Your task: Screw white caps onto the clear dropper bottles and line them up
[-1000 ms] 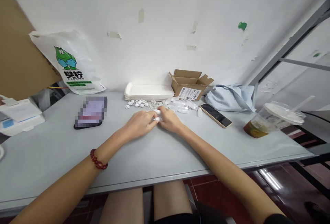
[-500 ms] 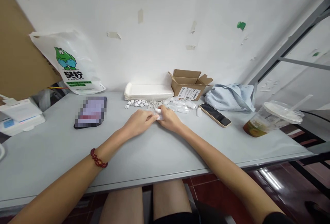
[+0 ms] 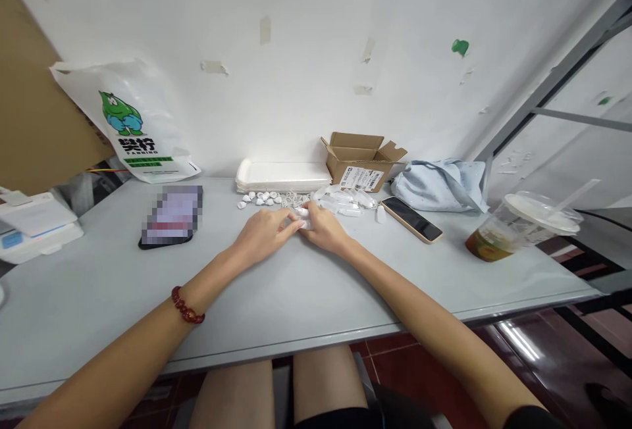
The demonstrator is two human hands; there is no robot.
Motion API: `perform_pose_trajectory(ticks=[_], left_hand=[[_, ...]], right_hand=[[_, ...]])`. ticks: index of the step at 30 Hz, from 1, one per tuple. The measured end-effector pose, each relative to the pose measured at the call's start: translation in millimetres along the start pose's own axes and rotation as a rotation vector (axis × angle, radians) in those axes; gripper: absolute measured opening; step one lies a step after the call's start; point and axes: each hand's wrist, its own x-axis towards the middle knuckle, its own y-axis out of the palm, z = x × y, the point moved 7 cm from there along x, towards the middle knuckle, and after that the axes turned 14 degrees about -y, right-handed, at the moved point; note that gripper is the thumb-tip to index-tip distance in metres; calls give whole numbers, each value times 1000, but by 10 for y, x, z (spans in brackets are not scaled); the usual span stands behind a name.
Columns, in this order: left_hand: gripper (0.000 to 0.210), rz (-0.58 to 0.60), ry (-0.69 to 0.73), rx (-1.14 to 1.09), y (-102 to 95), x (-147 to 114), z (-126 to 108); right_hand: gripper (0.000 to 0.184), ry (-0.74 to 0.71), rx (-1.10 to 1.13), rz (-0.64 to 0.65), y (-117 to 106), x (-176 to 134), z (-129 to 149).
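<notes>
One white piece (image 3: 303, 212), in front of the cardboard box (image 3: 361, 167): right hand (image 3: 324, 229) pinches it, nearly closed, probably to steady it; left hand (image 3: 263, 235) curls alongside, hold too hidden to tell. White caps (image 3: 259, 201) lie left of the box, clear pieces (image 3: 342, 204) just before it, presumably within reach.
</notes>
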Motion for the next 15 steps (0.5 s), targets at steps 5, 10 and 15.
perform_pose_trajectory(ticks=[5,10,15], left_hand=[[24,51,42,4,30,-16,-38],[23,95,-37,-103,69,5,-15],[31,210,-294,-415,173,73,171]], right_hand=[[37,-4,6,-1,17,0,-14],[36,-10,-29,24,27,2,2],[36,9,-43,30,25,1,0]])
